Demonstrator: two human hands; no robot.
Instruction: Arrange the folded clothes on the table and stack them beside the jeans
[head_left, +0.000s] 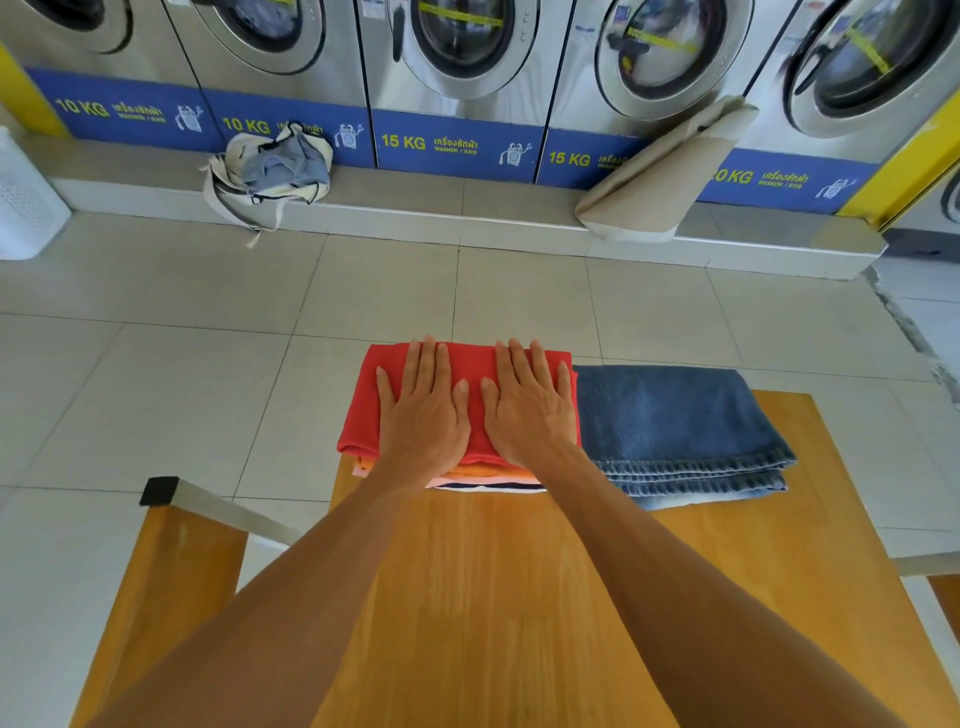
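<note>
A stack of folded clothes sits at the far edge of the wooden table (493, 597). Its top piece is a red garment (363, 410); orange, pink and striped layers (488, 480) show beneath at the near side. Folded blue jeans (675, 421) lie right beside the stack, touching its right side. My left hand (421, 410) and my right hand (530, 410) both rest flat on the red garment, fingers spread, pressing down and gripping nothing.
A wooden bench (171, 566) with a metal bar stands left of the table. Washing machines (457, 52) line the far wall. On the ledge in front of them are a cloth bag (270, 171) and a beige bag (660, 176). A white basket (26, 202) stands far left.
</note>
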